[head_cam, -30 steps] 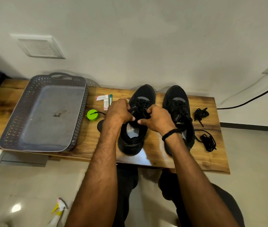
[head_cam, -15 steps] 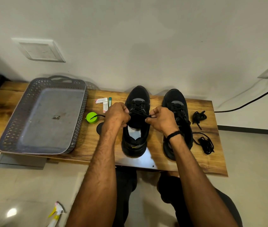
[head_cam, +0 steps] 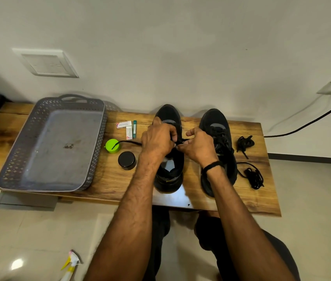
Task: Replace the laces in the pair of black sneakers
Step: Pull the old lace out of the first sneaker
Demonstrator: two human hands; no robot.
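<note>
At the desk (head_cam: 257,199), we pinch a lace (head_cam: 129,141) over the left sneaker (head_cam: 169,116) with left grip (head_cam: 156,140) and right grip (head_cam: 199,148); the right sneaker (head_cam: 214,120) looks laced already.

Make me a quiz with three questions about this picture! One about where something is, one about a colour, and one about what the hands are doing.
1. Where is the tray?
A) left of the shoes
B) right of them
C) on the floor

2. What colour is the cap beside the jar?
A) red
B) green
C) blue

3. What are the left hand and right hand doing?
A) lying flat
B) lifting the tray
C) pinching a lace over the left shoe

Answers:
1 A, the tray lies left of both shoes.
2 B, the cap is bright green.
3 C, both hands' fingers close on the lace above the left shoe.
</note>
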